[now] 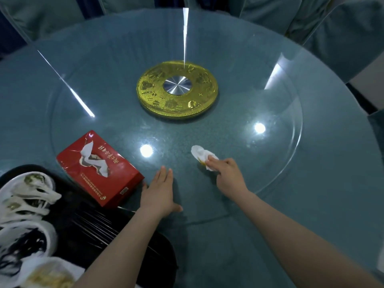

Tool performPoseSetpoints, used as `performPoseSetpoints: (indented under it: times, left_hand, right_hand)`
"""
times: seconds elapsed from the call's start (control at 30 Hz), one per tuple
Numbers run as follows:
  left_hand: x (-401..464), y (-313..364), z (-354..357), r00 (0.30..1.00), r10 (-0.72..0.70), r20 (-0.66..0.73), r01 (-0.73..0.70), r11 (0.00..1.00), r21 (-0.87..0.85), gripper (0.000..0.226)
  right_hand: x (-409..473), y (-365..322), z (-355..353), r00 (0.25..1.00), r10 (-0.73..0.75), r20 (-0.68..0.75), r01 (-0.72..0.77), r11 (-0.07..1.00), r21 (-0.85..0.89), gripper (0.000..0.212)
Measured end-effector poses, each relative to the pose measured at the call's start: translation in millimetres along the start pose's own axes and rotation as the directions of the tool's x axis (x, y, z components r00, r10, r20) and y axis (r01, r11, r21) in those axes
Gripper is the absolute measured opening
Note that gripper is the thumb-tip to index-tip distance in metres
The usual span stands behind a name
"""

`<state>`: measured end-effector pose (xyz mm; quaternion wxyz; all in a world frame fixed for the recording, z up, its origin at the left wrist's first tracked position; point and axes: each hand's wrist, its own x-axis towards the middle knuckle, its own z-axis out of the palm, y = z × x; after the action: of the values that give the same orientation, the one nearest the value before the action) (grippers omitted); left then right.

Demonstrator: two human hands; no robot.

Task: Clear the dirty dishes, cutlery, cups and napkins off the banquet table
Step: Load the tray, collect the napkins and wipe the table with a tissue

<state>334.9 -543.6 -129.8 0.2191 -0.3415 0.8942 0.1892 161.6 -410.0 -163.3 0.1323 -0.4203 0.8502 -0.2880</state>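
- nearest, at the lower left, a black tray (87, 231) holds stacked dirty white dishes (27, 196) with food scraps; it overlaps the counter's near edge.
- the left hand (159, 191) lies flat on the glass, fingers straight and together, thumb out, holding nothing, just beside the red tissue box (99, 169).
- the right hand (227, 175) has its fingers curled onto a crumpled white napkin (202, 155), pressing or pinching it against the glass turntable (286, 125); a small yellow smear shows at the napkin's near edge.
- farther off, the gold hub (177, 89) sits at the centre of the teal counter (332, 163).
- risk: the turntable likely spins freely, so a sideways pull on the napkin could turn it and carry the tissue box toward the tray.
- risk: a loose pinch could drop the napkin or drag the smear across the glass.
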Motion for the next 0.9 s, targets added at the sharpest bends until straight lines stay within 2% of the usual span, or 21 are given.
performPoseSetpoints:
  times: [0.1, 0.23, 0.3, 0.37, 0.43, 0.53, 0.63, 0.7, 0.8, 0.87, 0.9]
  left_hand:
    - [-0.7, 1.1, -1.3, 1.0, -0.006, 0.006, 0.006, 1.0, 0.005, 0.125]
    - [-1.3, 2.0, -3.7, 1.0, -0.01, 0.013, 0.01, 1.0, 0.023, 0.124]
    - [-1.6, 2.5, -4.6, 1.0, -0.009, 0.015, 0.008, 0.999, 0.034, 0.124]
    - [-1.3, 3.2, -5.4, 1.0, -0.007, 0.017, 0.006, 0.999, 0.044, 0.124]
    - [-1.0, 3.6, -6.1, 1.0, -0.009, 0.021, 0.008, 0.999, 0.048, 0.124]
    - [-0.6, 4.8, -6.5, 1.0, -0.012, 0.026, 0.011, 0.998, 0.058, 0.124]
    - [-1.3, 6.2, -7.4, 0.999, -0.02, 0.03, 0.018, 0.998, 0.067, 0.124]
    - [-3.4, 6.6, -8.7, 0.999, -0.023, 0.033, 0.021, 0.997, 0.071, 0.124]
    - [-10.8, 7.2, -9.3, 1.0, -0.016, -0.004, 0.017, 0.997, 0.079, 0.116]
    - [-22.2, 7.1, -5.9, 0.998, 0.018, -0.068, -0.011, 0.996, 0.094, 0.103]
    - [-30.4, 6.2, -3.2, 0.994, 0.033, -0.106, -0.024, 0.996, 0.086, 0.097]
  right_hand:
    - [-22.3, -1.9, 1.0, 0.997, -0.08, -0.01, 0.079, 0.995, -0.057, 0.059]
    - [-37.0, 5.3, -9.7, 0.955, -0.295, -0.033, 0.285, 0.942, -0.178, 0.066]
    - [-38.6, 15.6, -17.1, 0.945, -0.327, -0.025, 0.312, 0.918, -0.246, 0.067]
    - [-38.1, 31.9, -27.3, 0.968, -0.237, -0.086, 0.208, 0.942, -0.264, 0.065]
    - [-36.5, 50.9, -40.2, 0.983, -0.041, -0.18, -0.003, 0.972, -0.236, 0.065]
    - [-25.8, 73.2, -54.2, 0.926, 0.247, -0.286, -0.31, 0.928, -0.205, 0.072]
    - [-7.8, 71.1, -52.7, 0.839, 0.468, -0.279, -0.504, 0.86, -0.074, 0.074]
    - [1.3, 57.4, -45.3, 0.823, 0.497, -0.275, -0.525, 0.85, -0.036, 0.071]
    - [7.7, 31.7, -30.3, 0.862, 0.47, -0.189, -0.471, 0.881, 0.042, 0.067]
    - [6.9, 7.3, -15.6, 0.928, 0.36, -0.098, -0.36, 0.933, 0.014, 0.065]
    - [4.4, -6.2, -5.7, 0.965, 0.258, -0.046, -0.26, 0.965, -0.041, 0.064]
